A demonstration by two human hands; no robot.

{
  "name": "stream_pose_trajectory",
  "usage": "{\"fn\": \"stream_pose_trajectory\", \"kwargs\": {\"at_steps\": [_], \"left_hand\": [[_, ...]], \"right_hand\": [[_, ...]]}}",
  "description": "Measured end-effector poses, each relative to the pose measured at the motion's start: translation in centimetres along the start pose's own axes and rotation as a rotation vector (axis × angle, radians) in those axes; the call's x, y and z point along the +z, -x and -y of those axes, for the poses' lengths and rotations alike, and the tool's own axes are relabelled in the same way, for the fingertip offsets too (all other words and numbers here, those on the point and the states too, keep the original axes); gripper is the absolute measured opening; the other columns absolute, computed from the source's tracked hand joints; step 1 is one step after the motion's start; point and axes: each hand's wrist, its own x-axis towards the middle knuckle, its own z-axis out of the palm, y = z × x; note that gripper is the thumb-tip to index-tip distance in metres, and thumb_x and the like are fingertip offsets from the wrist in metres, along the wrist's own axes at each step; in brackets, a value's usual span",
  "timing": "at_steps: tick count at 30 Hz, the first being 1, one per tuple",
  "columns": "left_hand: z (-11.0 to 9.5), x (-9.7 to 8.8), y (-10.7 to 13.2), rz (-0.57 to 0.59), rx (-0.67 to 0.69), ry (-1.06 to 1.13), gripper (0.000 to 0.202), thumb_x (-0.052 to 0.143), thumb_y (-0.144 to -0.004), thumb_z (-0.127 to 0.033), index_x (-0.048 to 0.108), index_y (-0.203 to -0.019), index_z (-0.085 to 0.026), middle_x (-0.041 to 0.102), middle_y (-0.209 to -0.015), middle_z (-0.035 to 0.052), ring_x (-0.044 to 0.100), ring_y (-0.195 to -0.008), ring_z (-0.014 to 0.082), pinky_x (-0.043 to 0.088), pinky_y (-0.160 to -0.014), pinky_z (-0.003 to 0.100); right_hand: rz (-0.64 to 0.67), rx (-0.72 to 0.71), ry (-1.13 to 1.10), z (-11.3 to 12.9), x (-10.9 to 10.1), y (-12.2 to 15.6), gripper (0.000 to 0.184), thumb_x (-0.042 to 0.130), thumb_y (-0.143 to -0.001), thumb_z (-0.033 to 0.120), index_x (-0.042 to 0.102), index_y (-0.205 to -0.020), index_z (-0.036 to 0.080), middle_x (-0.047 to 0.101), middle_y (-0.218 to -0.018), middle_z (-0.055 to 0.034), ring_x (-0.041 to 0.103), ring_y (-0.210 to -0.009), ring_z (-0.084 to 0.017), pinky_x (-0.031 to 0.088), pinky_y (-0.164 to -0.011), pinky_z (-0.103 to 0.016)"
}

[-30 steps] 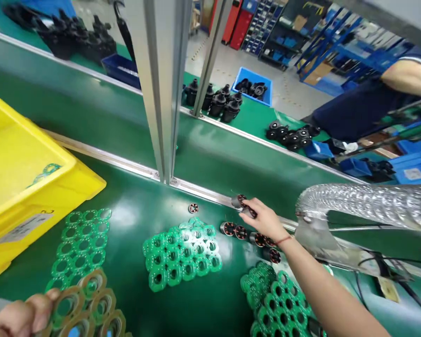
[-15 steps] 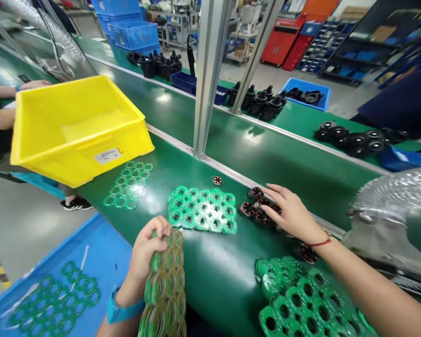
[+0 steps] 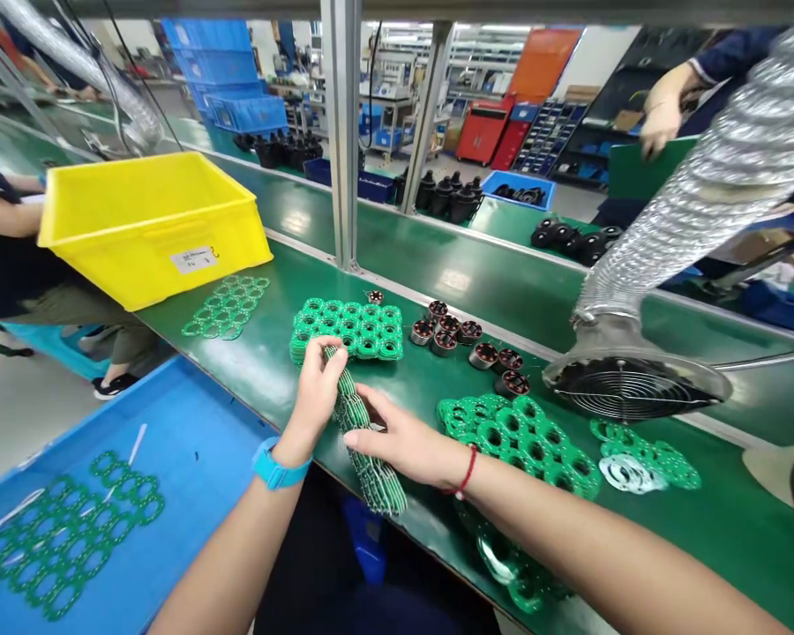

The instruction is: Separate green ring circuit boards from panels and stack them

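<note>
My left hand (image 3: 318, 392) grips the upper end of a stack of green circuit board panels (image 3: 376, 483), seen edge-on and tilted over the bench's front edge. Thumb and fingers of my right hand (image 3: 400, 439) close around the middle of the same stack. Just beyond my left hand, another stack of green ring-patterned panels (image 3: 384, 333) lies flat on the green bench. Several small round motor cores with copper windings (image 3: 445, 342) stand to its right. More green panels (image 3: 529, 441) are piled beyond my right forearm, which partly hides them.
A yellow bin (image 3: 159, 234) stands at the left, near a single panel (image 3: 228, 307). Below it, a blue tray (image 3: 198, 406) holds more panels. A silver duct with a fan grille (image 3: 625, 388) hangs low at the right. Metal posts (image 3: 344, 132) rise behind; other people are at both sides.
My right hand has left the motor cores and now grips the panel stack with my left hand. The stack has turned from face-on to edge-on. The camera view has shifted.
</note>
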Motion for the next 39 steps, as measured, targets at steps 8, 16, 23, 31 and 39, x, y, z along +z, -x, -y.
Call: {"fn": "stream_pose_trajectory", "kwargs": {"at_steps": [8, 16, 23, 31, 39], "left_hand": [[1.3, -2.4, -0.1, -0.166, 0.110, 0.060, 0.008, 0.053, -0.068, -0.025, 0.049, -0.071, -0.018, 0.044, -0.063, -0.0017, 0.040, -0.060, 0.0121, 0.033, -0.059, 0.026], [1.1, -7.7, -3.4, -0.541, 0.137, 0.057, 0.008, 0.053, -0.059, -0.020, 0.046, -0.063, -0.017, 0.042, -0.056, -0.0023, 0.040, -0.056, 0.0111, 0.031, -0.057, 0.025], [1.7, -8.1, -3.0, -0.582, 0.171, 0.038, 0.010, 0.054, -0.062, -0.021, 0.048, -0.068, -0.017, 0.044, -0.065, -0.0011, 0.041, -0.063, 0.0119, 0.033, -0.065, 0.026], [1.8, -7.9, -2.9, -0.571, 0.166, -0.024, 0.010, 0.053, -0.061, -0.023, 0.049, -0.068, -0.016, 0.045, -0.065, -0.0010, 0.041, -0.064, 0.0119, 0.033, -0.065, 0.026], [2.0, -7.6, -2.9, -0.568, 0.125, -0.010, 0.012, 0.053, -0.062, -0.024, 0.049, -0.070, -0.017, 0.046, -0.066, -0.0012, 0.041, -0.064, 0.0120, 0.033, -0.065, 0.025]], "right_hand": [[-0.208, 0.029, 0.544, 1.8, -3.8, -2.0, 0.058, 0.054, -0.084, 0.042, 0.044, -0.132, 0.013, 0.040, -0.141, -0.0132, 0.037, -0.131, -0.022, 0.024, -0.113, -0.038], [-0.588, 0.450, 0.499, -1.2, -11.6, -7.2, 0.052, 0.055, -0.083, 0.039, 0.048, -0.120, 0.003, 0.058, -0.113, -0.0219, 0.061, -0.094, -0.026, 0.053, -0.077, -0.040], [-0.596, 0.511, 0.294, -0.8, -10.7, -8.3, 0.036, 0.066, -0.074, 0.030, 0.054, -0.101, 0.008, 0.061, -0.110, -0.0168, 0.061, -0.088, -0.022, 0.050, -0.053, -0.026], [-0.695, 0.500, -0.092, 0.3, -11.3, -9.7, 0.012, 0.061, -0.080, 0.022, 0.059, -0.085, 0.011, 0.066, -0.086, -0.0082, 0.059, -0.065, -0.013, 0.048, -0.059, -0.025], [-0.625, 0.287, -0.464, 0.8, -8.7, -9.0, 0.018, 0.055, -0.074, 0.007, 0.057, -0.091, 0.013, 0.068, -0.079, -0.0055, 0.065, -0.069, -0.018, 0.055, -0.071, -0.036]]}}
